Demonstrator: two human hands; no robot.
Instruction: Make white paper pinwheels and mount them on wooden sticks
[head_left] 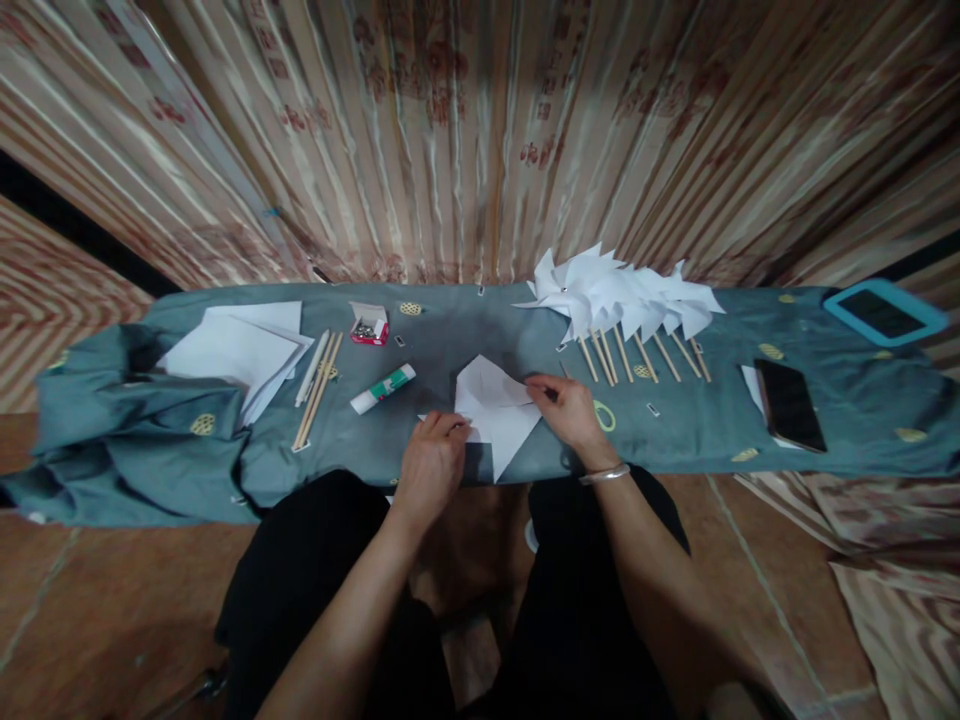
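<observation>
A folded white paper sheet [496, 410] lies on the teal cloth [697, 425] in front of me. My left hand [431, 465] rests on the paper's lower left corner, fingers curled and pinching its edge. My right hand [571, 410], a bangle at the wrist, presses its fingers onto the paper's right edge. A glue stick [382, 389] lies just left of the paper.
Finished paper pinwheels on wooden sticks [630, 305] lie at the back right. A stack of white sheets [236, 352], loose sticks [319, 385] and a small pin box [369, 325] sit left. A dark phone [789, 403] and a blue-cased tablet [883, 312] lie right.
</observation>
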